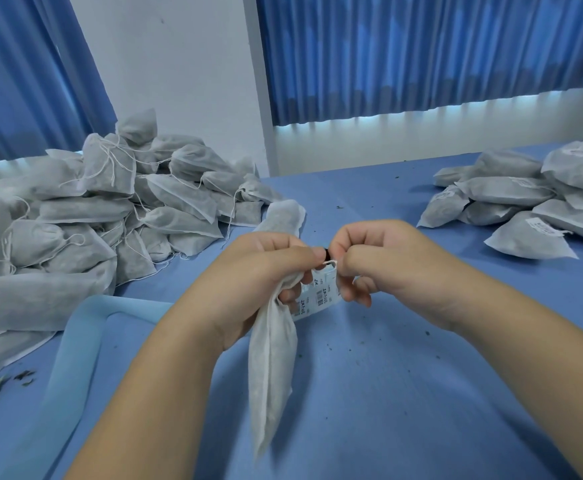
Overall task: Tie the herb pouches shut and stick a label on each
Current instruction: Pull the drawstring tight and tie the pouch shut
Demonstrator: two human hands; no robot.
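Note:
My left hand (265, 271) grips the gathered neck of a white fabric herb pouch (272, 368), whose body hangs down toward me. My right hand (369, 261) pinches the pouch's thin white drawstring (329, 262) right beside the left thumb. Under both hands lies a sheet of barcode labels (317, 299), partly hidden by my fingers; I cannot tell which hand holds it. A second pouch (283, 216) lies on the table just beyond my left hand.
A big heap of pouches with loose strings (92, 209) fills the left side of the blue table (404, 375). A smaller stack of labelled pouches (525, 206) sits at the right. A pale blue tray rim (75, 341) lies near left. Herb crumbs dot the cloth.

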